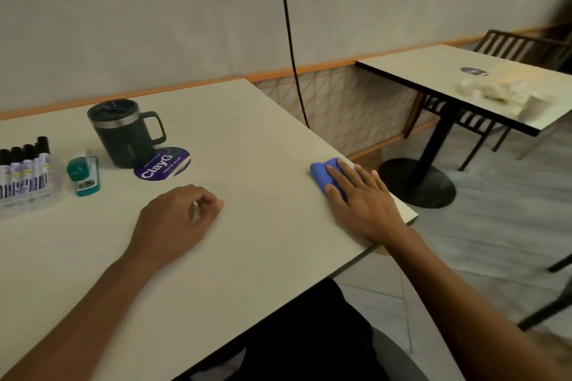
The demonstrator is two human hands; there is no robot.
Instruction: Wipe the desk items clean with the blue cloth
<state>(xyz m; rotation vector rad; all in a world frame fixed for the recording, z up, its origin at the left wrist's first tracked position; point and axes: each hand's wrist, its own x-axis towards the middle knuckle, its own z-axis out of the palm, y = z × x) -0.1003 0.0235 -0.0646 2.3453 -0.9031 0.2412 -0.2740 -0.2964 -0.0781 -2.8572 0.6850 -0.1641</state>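
1 blue cloth [322, 175], soft folded wad, mid-right nr desk [247, 120] edge; R hand [362, 198] flat on it, fingers straight. L hand [179, 219] centre, loosely curled, empty. Left: 1 dark-green mug [123, 136], metal band; abt 5 black-capped markers [24, 170].

We see our right hand [360, 195] lying flat on the folded blue cloth [320, 172] at the right edge of the desk [247, 120]. Our left hand [178, 218] rests loosely curled and holds nothing, near the middle. At far left stand a dark green mug [123, 136], a small green-capped container [83, 176] and a row of black-capped tubes [24, 168].
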